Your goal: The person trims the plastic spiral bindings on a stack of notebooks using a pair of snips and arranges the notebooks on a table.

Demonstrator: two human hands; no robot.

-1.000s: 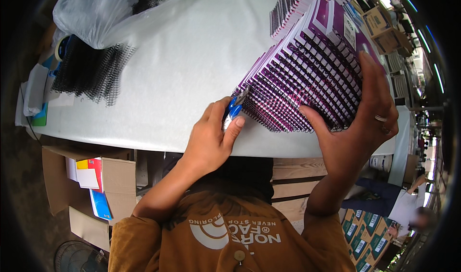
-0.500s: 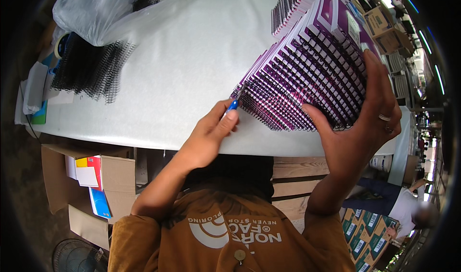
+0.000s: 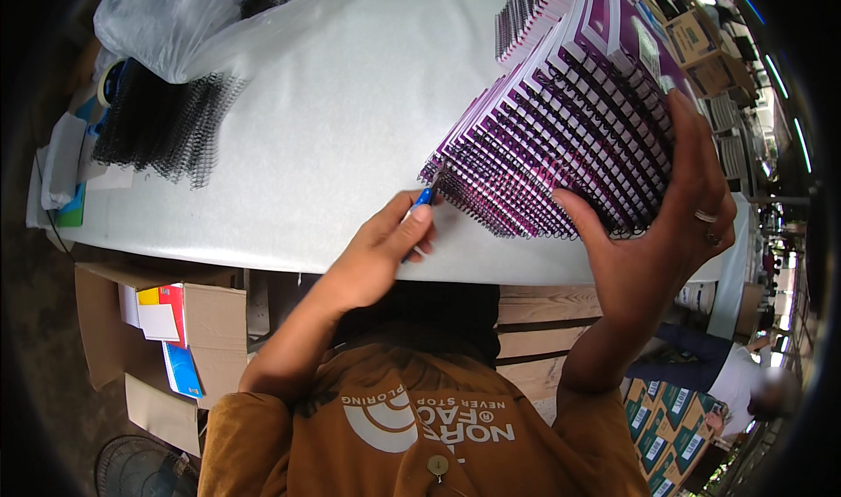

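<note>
A tall stack of purple spiral-bound notebooks (image 3: 561, 146) leans on the table, its black coil bindings turned toward me. My right hand (image 3: 670, 203) clasps the stack's right end, thumb against the coils and fingers along the outer cover. Between the thumb and fingers of my left hand (image 3: 385, 243) is a small blue-handled tool, apparently pliers (image 3: 424, 197). Its metal tip is at the coil ends on the stack's lower left corner; whether it bites on a wire is too small to tell.
Loose black coils (image 3: 166, 124) lie at the left beside a clear plastic bag (image 3: 193, 24). More spiral notebooks (image 3: 530, 10) stand behind the stack. Below the table's edge at left is an open cardboard box (image 3: 219, 339) holding notebooks. A person (image 3: 745, 374) is at the far right near stacked cartons (image 3: 670, 427).
My left hand and the blue-handled tool have shifted slightly toward me. My right hand keeps its hold on the stack, almost unmoved.
</note>
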